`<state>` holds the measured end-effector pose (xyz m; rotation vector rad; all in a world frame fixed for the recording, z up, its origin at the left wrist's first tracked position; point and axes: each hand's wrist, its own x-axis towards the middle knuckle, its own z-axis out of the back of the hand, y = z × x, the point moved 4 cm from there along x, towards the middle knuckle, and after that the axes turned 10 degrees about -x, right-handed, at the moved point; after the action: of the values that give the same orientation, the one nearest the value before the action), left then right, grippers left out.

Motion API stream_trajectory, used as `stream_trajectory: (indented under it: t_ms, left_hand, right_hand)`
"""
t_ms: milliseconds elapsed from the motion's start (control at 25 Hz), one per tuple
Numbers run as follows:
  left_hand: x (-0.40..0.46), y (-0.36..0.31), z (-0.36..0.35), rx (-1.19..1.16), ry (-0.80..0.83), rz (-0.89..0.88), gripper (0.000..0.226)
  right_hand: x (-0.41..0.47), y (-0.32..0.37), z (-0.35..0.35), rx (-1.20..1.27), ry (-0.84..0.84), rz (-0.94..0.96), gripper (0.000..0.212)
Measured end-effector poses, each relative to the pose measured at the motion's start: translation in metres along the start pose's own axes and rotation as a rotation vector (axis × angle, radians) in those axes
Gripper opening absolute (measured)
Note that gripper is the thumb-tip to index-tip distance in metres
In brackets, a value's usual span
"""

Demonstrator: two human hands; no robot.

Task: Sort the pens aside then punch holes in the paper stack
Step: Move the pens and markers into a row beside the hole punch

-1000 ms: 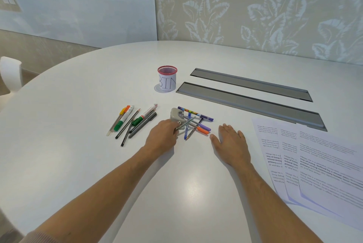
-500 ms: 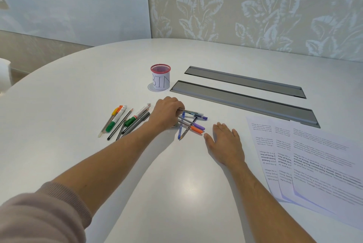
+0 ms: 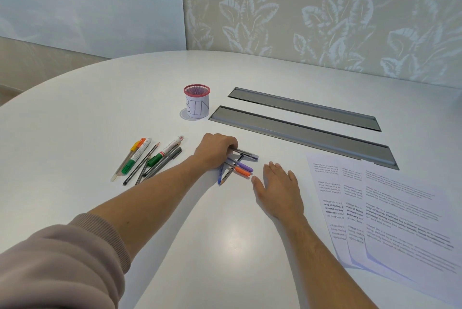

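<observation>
Since 1.0 s ago left hand [image 3: 215, 150] has shifted up over the pens [image 3: 237, 166] mid-counter, grip curled on a dark pen [image 3: 246, 153]; right hand [image 3: 277, 187] flat, fingers apart; paper [image 3: 390, 211] far right; advise lifting one pen clear without dragging neighbours.

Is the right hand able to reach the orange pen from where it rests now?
Probably yes. The right hand lies flat on the table, just beside the orange pen, and nothing lies between them. The left hand is over the far end of the pile, not over that pen.
</observation>
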<state>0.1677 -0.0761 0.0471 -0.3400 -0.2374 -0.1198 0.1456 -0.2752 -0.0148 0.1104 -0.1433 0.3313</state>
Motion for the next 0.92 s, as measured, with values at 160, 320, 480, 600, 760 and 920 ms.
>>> stream_trajectory:
  t_ms: [160,320,480,600,760,920]
  left_hand:
    - [0.006,-0.006,-0.005,0.029,0.014,-0.044,0.022]
    - [0.005,-0.012,0.001,-0.038,-0.114,-0.093,0.020]
    - [-0.004,-0.012,0.016,-0.121,-0.301,-0.045,0.017]
    - [-0.017,0.002,0.024,-0.161,-0.342,0.081,0.018]
    - [-0.046,0.032,0.034,-0.202,-0.403,0.290,0.014]
    - [-0.071,0.057,0.044,-0.164,-0.429,0.453,0.015]
  right_hand:
    - [-0.001,0.001,0.000,0.001,0.002,-0.004,0.067]
    - [0.000,0.001,0.000,0.009,0.001,-0.013,0.068]
    - [0.000,0.001,-0.001,0.001,0.008,-0.010,0.069]
    - [0.000,0.000,-0.002,-0.008,0.018,-0.006,0.070]
    - [0.001,0.000,-0.002,-0.020,0.011,0.000,0.068]
    - [0.000,-0.001,-0.001,-0.014,0.014,0.006,0.067]
